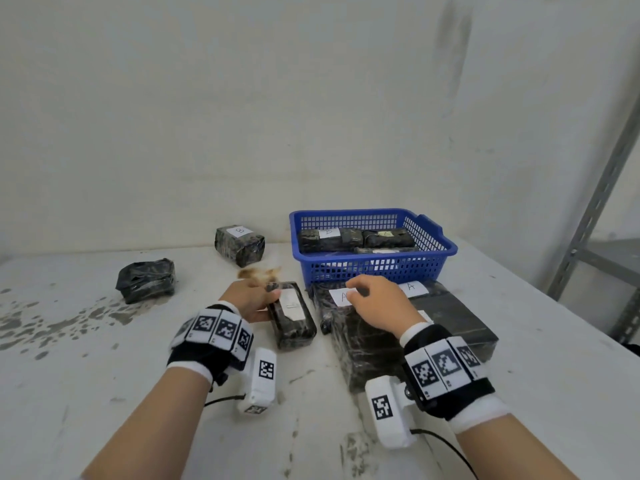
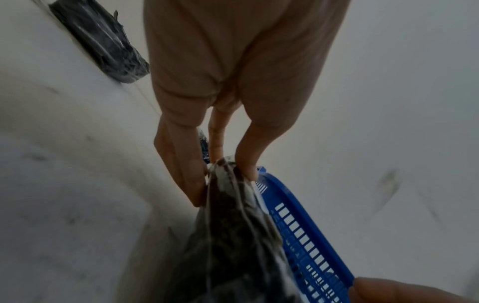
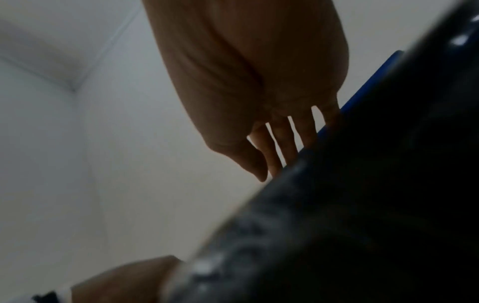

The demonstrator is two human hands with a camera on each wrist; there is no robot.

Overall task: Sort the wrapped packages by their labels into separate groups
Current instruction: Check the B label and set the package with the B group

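**Left hand gripped a small package in front of the basket**

The left hand [image 1: 250, 299] held a small package [image 1: 292, 315] on the counter [image 1: 104, 358], its fingers [image 2: 181, 164] and thumb clamped on the far end of the wrap. This package lay just in front of the basket's [image 1: 374, 268] left corner, white label up; the letter on it could not be read.

The right hand [image 1: 375, 299] rested on a big flat package [image 1: 363, 341], which lay just in front of the basket. Its fingers [image 3: 282, 139] were slightly apart and bent down onto a white label marked A, gripping nothing. A second big package [image 1: 453, 317], also marked A, touched the first on its right side.

Inside the basket lay three dark packages [image 1: 356, 239], at least one with an A label.

Left of the basket, near the wall, stood a package marked B [image 1: 239, 244]. Farther left of the basket sat another dark bundle [image 1: 146, 280], no label showing. A brown stain [image 1: 258, 273] marked the counter just left of the basket's front corner.
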